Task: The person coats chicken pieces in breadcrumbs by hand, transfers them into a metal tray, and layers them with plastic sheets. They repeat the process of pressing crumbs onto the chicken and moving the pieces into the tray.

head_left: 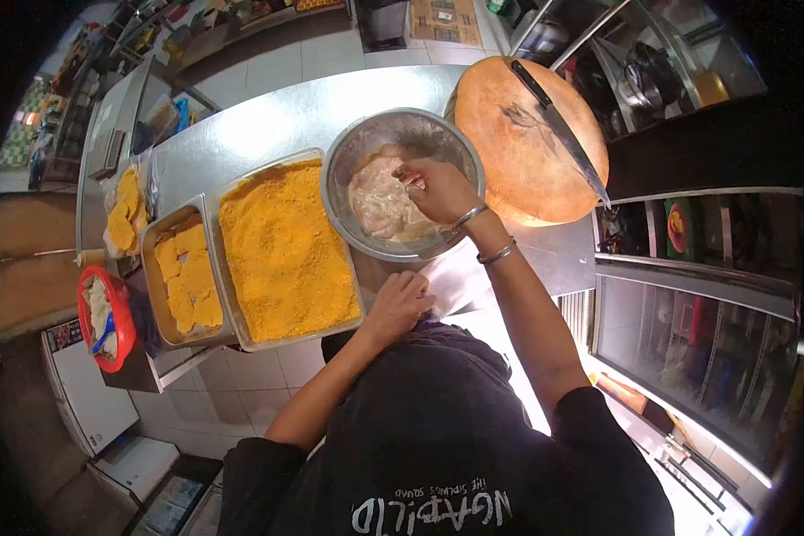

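A steel mixing bowl [335, 210] stands in front of me, with pale, wet pieces of what looks like raw meat [380, 201] lying in whitish liquid. Above them, inside the bowl's rim, my right hand [439, 192] has its fingers bent and pinched together; whatever is between them is hidden. My left hand [400, 308] rests at the counter's front edge, just below the bowl, its fingers loosely bent and slightly apart with nothing visible in them. To the left of the bowl is a metal tray [359, 286] filled with orange-yellow crumbs [286, 255].
A smaller tray [226, 308] holds flat, crumb-coated pieces [188, 286]. Farther left are more coated pieces [127, 210] and a red basin [125, 326] with white powder and a blue scoop. A knife [570, 134] lies on the round wooden board [491, 107] at right.
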